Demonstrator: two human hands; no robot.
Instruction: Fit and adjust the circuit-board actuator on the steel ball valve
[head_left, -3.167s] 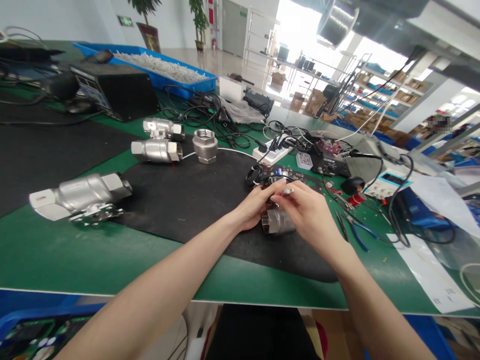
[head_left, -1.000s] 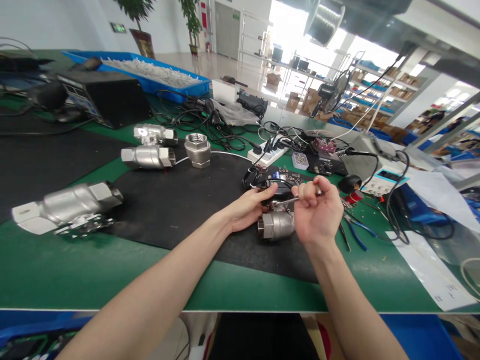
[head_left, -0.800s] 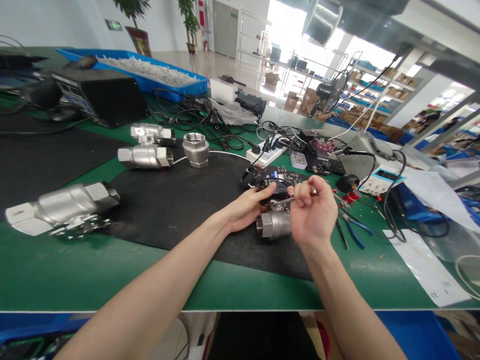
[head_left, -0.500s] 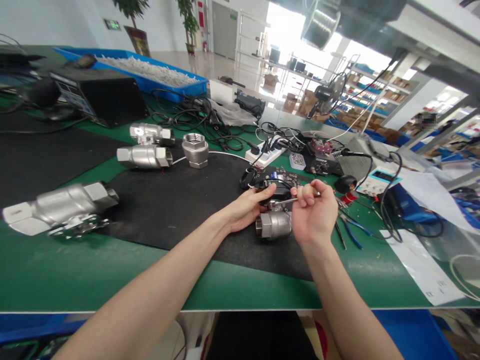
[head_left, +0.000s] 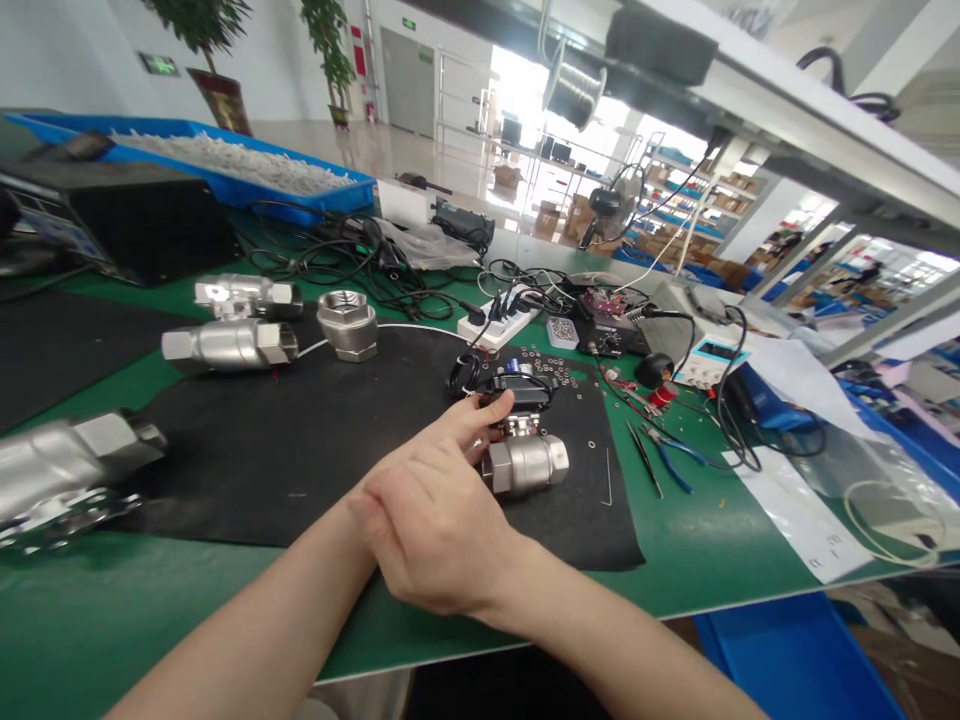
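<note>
My left hand point(head_left: 480, 415) grips the black box-shaped unit point(head_left: 525, 392), thumb on top and fingers mostly hidden behind. That unit sits on a bracket above a steel ball valve point(head_left: 529, 465), which lies on the black mat point(head_left: 315, 450). Crossing in front of my left wrist is my right hand point(head_left: 439, 530), closed, its back towards me; the fingers are curled out of sight, and whatever they hold is hidden. A thin L-shaped hex key point(head_left: 609, 478) lies on the mat right of the valve.
More steel valves point(head_left: 229, 345) and a threaded fitting point(head_left: 348, 325) stand to the left. Small rings point(head_left: 551, 368) are scattered behind the unit. Tweezers point(head_left: 645, 458) and blue-handled pliers point(head_left: 675, 460) lie at right. A power strip point(head_left: 499, 318) and tangled cables lie behind.
My right hand has left the metal rod it held at the bracket and swung left across my left wrist. My left hand keeps hold of the black unit. The view has turned right.
</note>
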